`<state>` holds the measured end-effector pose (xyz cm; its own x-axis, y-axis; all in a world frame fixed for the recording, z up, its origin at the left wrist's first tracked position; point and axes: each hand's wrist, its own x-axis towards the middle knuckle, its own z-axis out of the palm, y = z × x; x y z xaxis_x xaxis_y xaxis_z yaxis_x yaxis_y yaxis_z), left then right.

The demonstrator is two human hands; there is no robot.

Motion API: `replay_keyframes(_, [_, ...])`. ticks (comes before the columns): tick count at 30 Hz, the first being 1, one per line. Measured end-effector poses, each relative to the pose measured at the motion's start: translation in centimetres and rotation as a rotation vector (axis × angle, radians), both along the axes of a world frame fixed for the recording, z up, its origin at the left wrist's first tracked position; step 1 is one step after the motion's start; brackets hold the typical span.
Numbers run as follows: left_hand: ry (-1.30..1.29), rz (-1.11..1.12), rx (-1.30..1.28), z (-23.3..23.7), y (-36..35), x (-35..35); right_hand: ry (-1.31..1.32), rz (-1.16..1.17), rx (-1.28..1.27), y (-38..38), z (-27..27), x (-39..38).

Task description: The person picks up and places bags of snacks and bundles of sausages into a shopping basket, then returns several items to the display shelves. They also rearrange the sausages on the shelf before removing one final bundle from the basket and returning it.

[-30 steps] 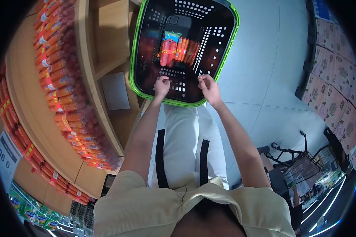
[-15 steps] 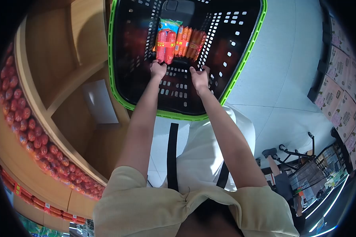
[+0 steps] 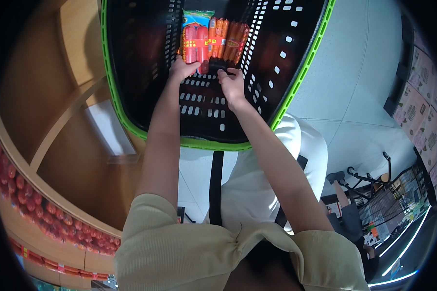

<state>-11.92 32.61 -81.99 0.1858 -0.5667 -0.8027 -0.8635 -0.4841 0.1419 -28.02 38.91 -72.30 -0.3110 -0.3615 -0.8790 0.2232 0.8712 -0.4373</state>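
Note:
A black shopping basket (image 3: 145, 111) with a green rim holds several packs of sausages. At the left in it lies a pack of thick red sausages (image 3: 190, 46) with a red-and-yellow band, its upper end by a blue-green packet (image 3: 198, 18). Beside it are thinner orange sausages (image 3: 218, 40) and a darker brown-red bundle (image 3: 235, 43). My left hand (image 3: 182, 70) is at the lower end of the red pack, thumb across its front, other fingers partly hidden at its left side. Below the thinner sausages, my right hand (image 3: 232, 86) holds nothing, thumb and fingers apart.
A curved wooden shelf (image 3: 58, 126) stands on the left, with a row of red-wrapped items (image 3: 43, 211) along it. Boxes with pink print (image 3: 412, 111) are stacked at the right. A wire cart (image 3: 381, 208) and another person's leg (image 3: 342, 194) show at the lower right.
My left hand has moved up and left onto the lower end of the red sausage pack. My right hand has shifted left. The basket sits further left and higher in view.

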Motion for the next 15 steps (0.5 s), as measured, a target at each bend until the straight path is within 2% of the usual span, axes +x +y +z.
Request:
replay_keyframes(3, [0.501,0.475,0.313,4.6,-0.4,0.2,-0.006,0.048,0.167,0.8,3.9,-1.0])
replay_keyframes(4, [0.49,0.474,0.312,6.3,-0.2,0.4,0.064,0.138,0.206,1.2,5.2,-1.4])
replay_keyframes(6, [0.679,0.78,0.424,9.7,0.6,0.4,0.167,0.252,0.232,1.7,7.9,-2.4])
replay_keyframes(7, [0.632,0.782,0.394,12.4,1.2,-0.1,0.154,0.251,0.227,2.1,8.6,-3.1])
replay_keyframes(9, [0.676,0.756,0.294,16.4,3.2,-0.6,-0.096,0.126,0.211,2.7,9.8,-4.3])
replay_keyframes(10, [0.709,0.722,0.263,19.0,4.1,-1.2,-0.222,0.069,0.23,1.7,12.9,-4.8])
replay_keyframes(11, [0.747,0.727,0.243,20.5,5.3,-1.5,-0.345,0.139,0.232,1.7,13.6,-5.4])
replay_keyframes(12, [0.74,0.765,0.26,21.8,6.1,-2.0,-0.349,0.138,0.228,1.9,14.3,-5.3])
replay_keyframes(14, [0.893,0.768,0.344,24.2,7.4,-2.7,-0.381,0.178,0.258,2.5,14.6,-4.5])
replay_keyframes(15, [0.895,0.752,0.402,25.2,7.8,-3.1,-0.354,0.115,0.252,3.1,14.3,-3.5])
